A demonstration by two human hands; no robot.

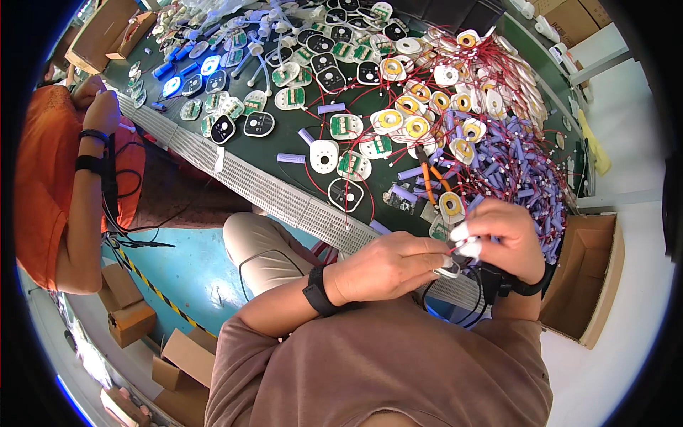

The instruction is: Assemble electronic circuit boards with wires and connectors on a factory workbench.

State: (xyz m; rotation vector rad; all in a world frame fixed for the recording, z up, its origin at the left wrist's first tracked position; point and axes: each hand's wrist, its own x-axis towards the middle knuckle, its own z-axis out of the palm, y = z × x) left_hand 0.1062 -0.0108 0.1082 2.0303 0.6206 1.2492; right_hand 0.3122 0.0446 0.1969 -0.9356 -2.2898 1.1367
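Note:
Near the bench's front edge my two hands meet, thumbs and fingertips almost touching. My left hand [388, 265] is closed on a small rounded white part [449, 270], mostly hidden under its fingers. White finger covers show on the thumb and a fingertip of my right hand [506, 238]. That hand pinches a thin red wire [455, 248] running toward the left fingertips. Just beyond lie a white disc with a yellow ring [451, 206], a white piece with a green circuit board [439, 229] and orange-handled pliers [428, 178].
Purple cylindrical cells [509, 164] with red wires are heaped at the right. White ring discs [416, 107] and black-faced round parts [329, 71] cover the green bench. An open cardboard box [585, 277] stands at lower right. Another person in orange [53, 178] works at the left.

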